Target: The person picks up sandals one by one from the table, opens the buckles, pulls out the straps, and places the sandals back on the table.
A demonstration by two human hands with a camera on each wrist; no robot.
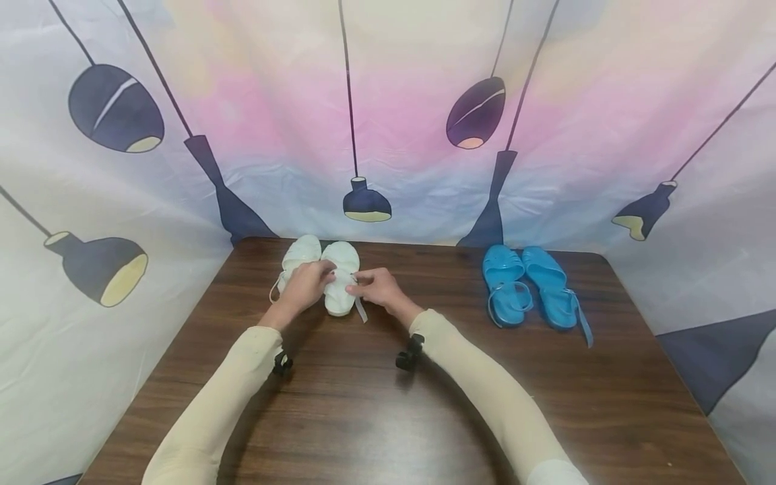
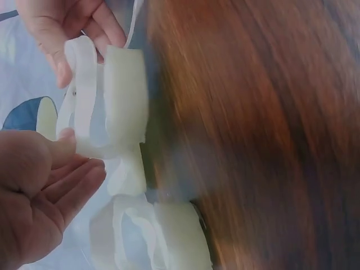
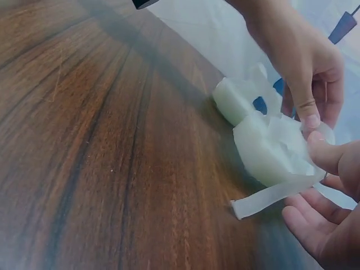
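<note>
A pair of white sandals stands side by side at the back left of the table, toes to the wall. Both hands are at the ankle strap [image 2: 85, 95] of the right-hand white sandal [image 1: 338, 303]. My left hand [image 1: 308, 284] pinches the strap on its left side between thumb and forefinger. On the other side, my right hand [image 1: 383, 287] pinches the strap between thumb and fingers, beside a small pin. The loose strap end [image 3: 261, 199] sticks out past the heel in the right wrist view. The other white sandal [image 1: 302, 250] is partly hidden behind my left hand.
Two blue sandals [image 1: 508, 311] stand at the back right of the brown wooden table [image 1: 388, 417], one with its strap hanging out to the right. A cloth backdrop [image 1: 412, 135] printed with lamps rises right behind the table's back edge.
</note>
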